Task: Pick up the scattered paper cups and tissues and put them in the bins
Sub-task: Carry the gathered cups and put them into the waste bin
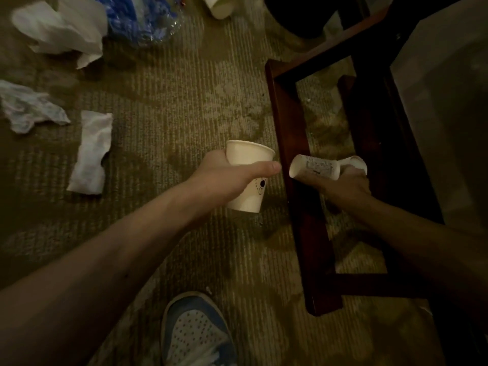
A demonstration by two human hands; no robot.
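Grip check: left hand (224,178) curled round cream paper cup with drawn face (249,157), right hand (346,186) clutching two white printed paper cups (314,169); light, crushable, hold mid-wall gently

Cups (249,157) in left hand (224,178), right hand (346,184)

I was in a carpeted room indoors, a sitting room or a hotel room; I could not tell which. A patterned olive carpet (169,107) covered the whole floor. On my right stood a low table (287,133) with a dark wooden frame and a glass top (443,101). Crumpled tissues (92,151), a paper cup (219,6) on its side and a blue plastic bag (142,19) lay on the carpet. The light was dim.
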